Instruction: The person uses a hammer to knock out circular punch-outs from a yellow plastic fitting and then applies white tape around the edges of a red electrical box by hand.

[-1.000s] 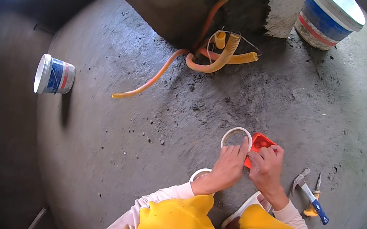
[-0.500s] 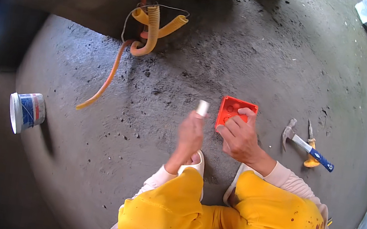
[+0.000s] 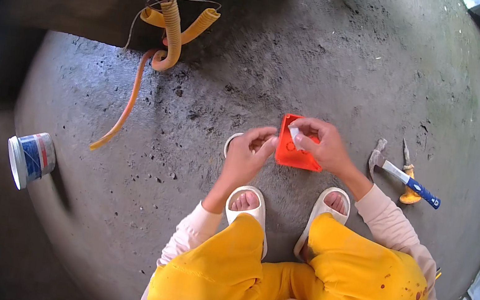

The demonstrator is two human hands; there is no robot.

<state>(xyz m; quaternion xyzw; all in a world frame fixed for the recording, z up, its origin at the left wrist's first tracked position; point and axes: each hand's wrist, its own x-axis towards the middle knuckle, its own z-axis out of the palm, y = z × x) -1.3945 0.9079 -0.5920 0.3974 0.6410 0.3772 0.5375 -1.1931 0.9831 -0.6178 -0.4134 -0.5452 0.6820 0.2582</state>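
Note:
A square, open red-orange electrical box (image 3: 297,160) is in front of my feet; whether it rests on the floor or is propped by my fingers I cannot tell. My right hand (image 3: 323,146) is over its right side, thumb and forefinger closed on a small white piece (image 3: 294,133). At the box's left edge is my left hand (image 3: 250,152), its thumb and forefinger curled toward each other. A thin white ring (image 3: 229,143), like a small roll, shows at the outer side of that hand, partly hidden behind it and seemingly held there.
To the right lie a claw hammer (image 3: 406,176) with a blue grip and a yellow-handled pointed tool (image 3: 410,193). A white and blue bucket (image 3: 31,158) is at the left. Yellow corrugated conduits (image 3: 173,36) and an orange hose (image 3: 127,107) come out at the upper left.
My right hand has shifted from gripping the box's edge to pinching a white piece above it. My left hand has turned, so the white object beside it shows as a ring. The view has shifted slightly.

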